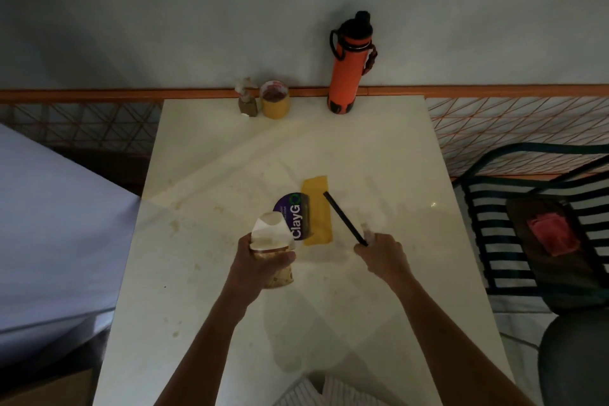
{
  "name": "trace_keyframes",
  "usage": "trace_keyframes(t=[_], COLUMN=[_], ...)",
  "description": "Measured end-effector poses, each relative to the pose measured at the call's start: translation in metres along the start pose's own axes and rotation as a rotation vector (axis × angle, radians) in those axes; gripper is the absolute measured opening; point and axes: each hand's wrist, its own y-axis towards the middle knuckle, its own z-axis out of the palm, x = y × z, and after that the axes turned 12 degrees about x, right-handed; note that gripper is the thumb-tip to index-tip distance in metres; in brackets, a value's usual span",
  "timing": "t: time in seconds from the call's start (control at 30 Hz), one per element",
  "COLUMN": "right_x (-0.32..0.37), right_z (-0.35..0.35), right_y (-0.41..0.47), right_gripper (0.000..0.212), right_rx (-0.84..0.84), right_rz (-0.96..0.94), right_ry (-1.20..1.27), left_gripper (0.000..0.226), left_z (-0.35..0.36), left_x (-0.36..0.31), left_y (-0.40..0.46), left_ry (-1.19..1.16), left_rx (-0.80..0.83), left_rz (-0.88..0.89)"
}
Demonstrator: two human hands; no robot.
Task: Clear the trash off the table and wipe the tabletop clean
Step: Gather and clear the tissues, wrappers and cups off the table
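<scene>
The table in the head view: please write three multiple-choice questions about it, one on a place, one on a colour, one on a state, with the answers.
1. Where does the tall bottle stand?
A. at the far edge of the table, by the wall
B. on the chair
C. beside the left hand

2. What colour is the flat cloth at mid-table?
A. blue
B. yellow
C. white

3. What does the right hand do?
A. rests open on the table
B. grips a black straw
C. holds the bottle

Answers: 1 A, it stands upright against the wall; 2 B, the cloth is plainly yellow; 3 B, its fingers curl round the straw's lower end, while the left hand holds a plastic cup.
</scene>
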Motion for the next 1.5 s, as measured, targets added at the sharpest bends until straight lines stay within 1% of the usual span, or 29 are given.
trace_keyframes(t=[0.1, 0.2, 0.27, 0.33, 0.43, 0.5, 0.6, 0.73, 0.9, 0.97, 1.1, 1.13, 1.2, 1.23, 1.27, 1.3, 1.37, 1.4, 1.47, 1.5], right_x=[-0.023, -0.037, -0.047, -0.055, -0.067, -0.074, -0.087, -0.109, -0.144, -0.156, -0.178, -0.182, -0.184, -0.185, -0.185, -0.184, -0.177, -0.173, -0.167, -0.164], right_z=[0.006, 0.017, 0.026, 0.033, 0.041, 0.044, 0.049, 0.061, 0.082, 0.096, 0.125, 0.129, 0.147, 0.156, 0.164, 0.173, 0.191, 0.203, 0.221, 0.233], right_y=[-0.023, -0.045, -0.062, -0.072, -0.089, -0.099, -0.117, -0.142, -0.184, -0.197, -0.224, -0.229, -0.239, -0.243, -0.247, -0.252, -0.262, -0.266, -0.276, -0.281], right_gripper=[0.041, 0.032, 0.033, 0.032, 0.024, 0.026, 0.025, 0.027, 0.023, 0.023, 0.018, 0.017, 0.017, 0.018, 0.019, 0.02, 0.02, 0.019, 0.014, 0.017], right_rx=[0.02, 0.036, 0.033, 0.037, 0.047, 0.039, 0.036, 0.053, 0.099, 0.114, 0.135, 0.141, 0.168, 0.171, 0.171, 0.175, 0.207, 0.223, 0.238, 0.243], right_rz=[-0.007, -0.027, -0.047, -0.064, -0.101, -0.126, -0.166, -0.196, -0.248, -0.253, -0.231, -0.232, -0.25, -0.261, -0.266, -0.28, -0.316, -0.331, -0.329, -0.323], right_ry=[0.02, 0.006, 0.019, 0.04, 0.044, 0.048, 0.045, 0.078, 0.079, 0.073, 0.056, 0.052, 0.036, 0.032, 0.026, 0.023, 0.035, 0.037, -0.001, -0.024], left_gripper=[0.078, 0.091, 0.095, 0.093, 0.088, 0.084, 0.065, 0.059, 0.062, 0.068, 0.083, 0.08, 0.06, 0.052, 0.05, 0.057, 0.079, 0.079, 0.057, 0.049], left_z=[0.0, -0.001, 0.003, 0.006, 0.018, 0.027, 0.045, 0.063, 0.084, 0.089, 0.097, 0.099, 0.097, 0.092, 0.088, 0.081, 0.067, 0.061, 0.053, 0.047], left_x=[0.008, 0.02, 0.026, 0.036, 0.043, 0.049, 0.054, 0.065, 0.096, 0.112, 0.141, 0.145, 0.157, 0.164, 0.17, 0.178, 0.193, 0.193, 0.201, 0.206], left_y=[-0.019, -0.038, -0.053, -0.065, -0.09, -0.106, -0.134, -0.169, -0.226, -0.246, -0.295, -0.305, -0.331, -0.342, -0.35, -0.358, -0.372, -0.382, -0.396, -0.405], left_ry=[-0.005, -0.004, 0.008, 0.006, -0.014, -0.005, 0.019, 0.027, 0.004, 0.012, 0.041, 0.032, 0.021, 0.027, 0.031, 0.034, 0.019, 0.015, 0.029, 0.01], left_rx=[-0.002, -0.011, -0.005, -0.018, -0.024, -0.001, 0.001, -0.009, -0.043, -0.047, -0.124, -0.156, -0.237, -0.245, -0.232, -0.217, -0.201, -0.203, -0.236, -0.254], left_rz=[-0.012, -0.023, -0.019, -0.011, 0.03, 0.053, 0.092, 0.118, 0.103, 0.074, -0.007, -0.023, -0.046, -0.059, -0.064, -0.076, -0.099, -0.097, -0.098, -0.105])
